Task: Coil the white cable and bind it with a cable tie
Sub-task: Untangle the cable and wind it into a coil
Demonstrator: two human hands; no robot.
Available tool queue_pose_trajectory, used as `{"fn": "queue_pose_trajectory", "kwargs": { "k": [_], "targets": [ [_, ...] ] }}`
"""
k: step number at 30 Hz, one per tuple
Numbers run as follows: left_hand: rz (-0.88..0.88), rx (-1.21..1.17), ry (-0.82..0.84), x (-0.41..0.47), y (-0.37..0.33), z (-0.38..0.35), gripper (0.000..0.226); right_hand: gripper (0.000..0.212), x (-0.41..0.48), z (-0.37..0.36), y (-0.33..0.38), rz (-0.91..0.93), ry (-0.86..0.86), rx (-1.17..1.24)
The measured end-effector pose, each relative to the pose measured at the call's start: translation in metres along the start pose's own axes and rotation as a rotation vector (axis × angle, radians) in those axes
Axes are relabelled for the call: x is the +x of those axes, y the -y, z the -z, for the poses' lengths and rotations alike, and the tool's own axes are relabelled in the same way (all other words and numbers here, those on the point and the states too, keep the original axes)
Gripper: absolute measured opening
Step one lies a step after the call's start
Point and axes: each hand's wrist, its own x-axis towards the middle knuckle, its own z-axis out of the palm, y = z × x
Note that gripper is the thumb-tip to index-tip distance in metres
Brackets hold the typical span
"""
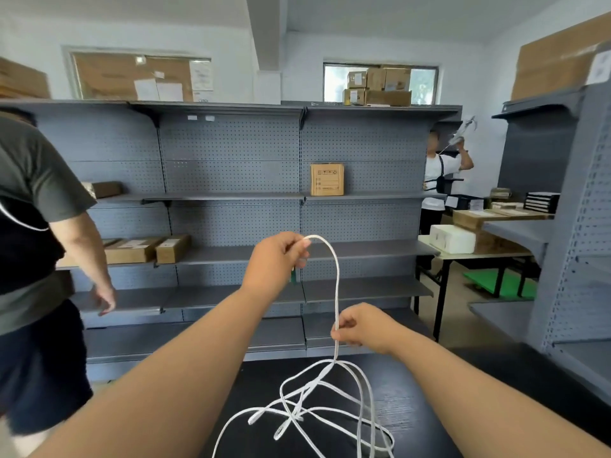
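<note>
White cable (337, 285): one strand arches from the left hand (276, 259), just above frame centre, over and down to the right hand (360, 325), lower and right of centre; below that it drops into a loose tangle of crossing loops on the dark surface (261, 378) at the bottom of the frame. Left hand: fingers (299, 249) curled, pinching the top of the arch. Right hand: fingers (344, 325) closed round the vertical run. A small green item (293, 276) shows under the left hand; too small to say whether it is the tie. No finished coil visible, so judged early in the coiling. Handling, judged: light, thin, limp; it hangs under its own weight and holds no shape, so loops will slump unless kept gathered in one hand. Jacket looks smooth and should slide through a loose grip, which is useful for feeding, poor for holding turns. Crossings in the pile may tighten into snags if pulled fast. Best hold: collect turns at the left-hand pinch, let the right hand slide down the free run and bring each length up. Background: grey shelving (231, 180) with a cardboard box (326, 179); a bystander (33, 226) at the left edge
</note>
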Motion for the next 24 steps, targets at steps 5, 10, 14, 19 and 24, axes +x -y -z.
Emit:
{"fn": "queue_pose_trajectory", "kwargs": {
  "k": [5, 10, 14, 19, 24],
  "targets": [
    [0.078, 0.061, -0.084, -0.002, 0.021, 0.004, 0.026, 0.018, 0.007, 0.016, 0.015, 0.074, -0.169, 0.083],
    [0.128, 0.024, -0.092, -0.002, 0.032, -0.002, 0.022, 0.009, 0.013, 0.034, 0.033, 0.149, -0.322, 0.240],
    [0.200, -0.098, -0.034, -0.002, 0.036, -0.013, 0.016, 0.009, 0.019, 0.047, 0.047, 0.195, -0.386, 0.304],
    [0.305, -0.354, 0.060, -0.007, 0.039, -0.021, 0.016, 0.011, 0.021, 0.053, 0.052, 0.188, -0.420, 0.372],
    [0.376, -0.575, 0.050, -0.014, 0.042, -0.026, 0.021, 0.010, 0.021, 0.044, 0.043, 0.144, -0.417, 0.429]
  ]
}}
